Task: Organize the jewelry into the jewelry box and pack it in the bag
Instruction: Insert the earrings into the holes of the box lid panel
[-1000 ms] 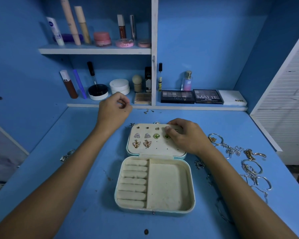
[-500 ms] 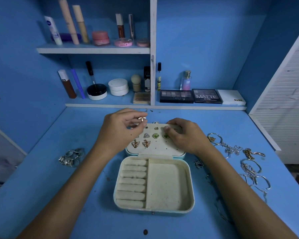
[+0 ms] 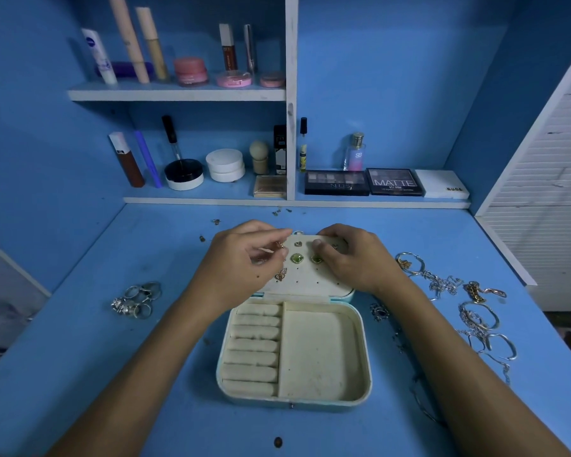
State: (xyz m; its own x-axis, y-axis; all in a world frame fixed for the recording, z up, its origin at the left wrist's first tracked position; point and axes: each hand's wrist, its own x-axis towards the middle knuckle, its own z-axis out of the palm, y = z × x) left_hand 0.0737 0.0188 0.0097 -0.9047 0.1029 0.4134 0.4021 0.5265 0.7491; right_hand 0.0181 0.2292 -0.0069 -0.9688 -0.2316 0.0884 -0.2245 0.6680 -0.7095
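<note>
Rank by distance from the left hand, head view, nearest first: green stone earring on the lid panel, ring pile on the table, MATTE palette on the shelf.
From the left hand:
1. Green stone earring, on the lid panel just right of its fingertips.
2. Ring pile, on the table to its left.
3. MATTE palette, far back right on the lower shelf.
</note>
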